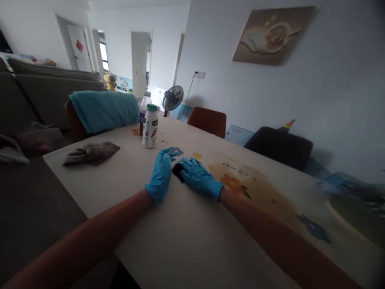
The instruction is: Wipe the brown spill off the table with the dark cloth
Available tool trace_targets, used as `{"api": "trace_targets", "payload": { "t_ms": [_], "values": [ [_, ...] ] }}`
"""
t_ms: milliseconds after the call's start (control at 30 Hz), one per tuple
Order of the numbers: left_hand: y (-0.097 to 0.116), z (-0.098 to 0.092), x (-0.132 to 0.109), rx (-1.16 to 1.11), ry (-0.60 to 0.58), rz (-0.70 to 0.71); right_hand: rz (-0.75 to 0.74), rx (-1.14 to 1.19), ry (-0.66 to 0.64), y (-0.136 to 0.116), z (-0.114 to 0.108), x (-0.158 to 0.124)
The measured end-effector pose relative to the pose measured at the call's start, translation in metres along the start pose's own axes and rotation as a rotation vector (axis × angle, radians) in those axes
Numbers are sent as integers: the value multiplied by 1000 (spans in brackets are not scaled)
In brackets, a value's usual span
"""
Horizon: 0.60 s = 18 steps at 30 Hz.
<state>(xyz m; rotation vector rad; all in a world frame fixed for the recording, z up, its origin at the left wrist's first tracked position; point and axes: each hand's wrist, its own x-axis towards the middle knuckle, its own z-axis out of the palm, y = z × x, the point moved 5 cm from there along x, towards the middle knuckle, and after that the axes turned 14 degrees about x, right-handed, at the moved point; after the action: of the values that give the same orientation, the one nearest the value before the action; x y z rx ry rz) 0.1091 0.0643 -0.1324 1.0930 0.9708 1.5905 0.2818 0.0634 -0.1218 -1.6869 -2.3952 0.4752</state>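
Head view: the black pad (pixel 178 171) is on the counter (pixel 168 249), well in from its left edge, mostly under your right hand (pixel 201 180). Should handle light and soft, not fragile; glove may slide on it. Best hold: flat palm across it, or pinch the exposed end. Right's palm-down, fingers forward; can't tell if that grip closes on it. Left hand (pixel 161 176) just beside, thumb up, grip loose, nothing visible in it.

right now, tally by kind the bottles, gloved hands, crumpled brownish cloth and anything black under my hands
2 bottles: green-capped bottle, purple-labelled bottle
2 gloved hands: left hand, right hand
1 crumpled brownish cloth
1 black piece, under the right hand
Total: 6
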Motion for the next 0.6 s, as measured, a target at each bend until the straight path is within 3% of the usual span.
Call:
{"api": "trace_targets", "payload": {
  "t_ms": [167, 300, 433, 600],
  "values": [
    [0, -11, 5, 13, -34, -47, -57, 51, -105, -51, 19, -75],
    [3, -11, 1, 31, -63, -22, -102, 94, -161, -68, 25, -109],
    [6, -10, -3, 33, -49, -28, -112, 101, -168, -57, 24, -93],
    [8, -11, -7, 111, -62, -96, 65, 22, -100, -7, 5, -24]
  ]
}}
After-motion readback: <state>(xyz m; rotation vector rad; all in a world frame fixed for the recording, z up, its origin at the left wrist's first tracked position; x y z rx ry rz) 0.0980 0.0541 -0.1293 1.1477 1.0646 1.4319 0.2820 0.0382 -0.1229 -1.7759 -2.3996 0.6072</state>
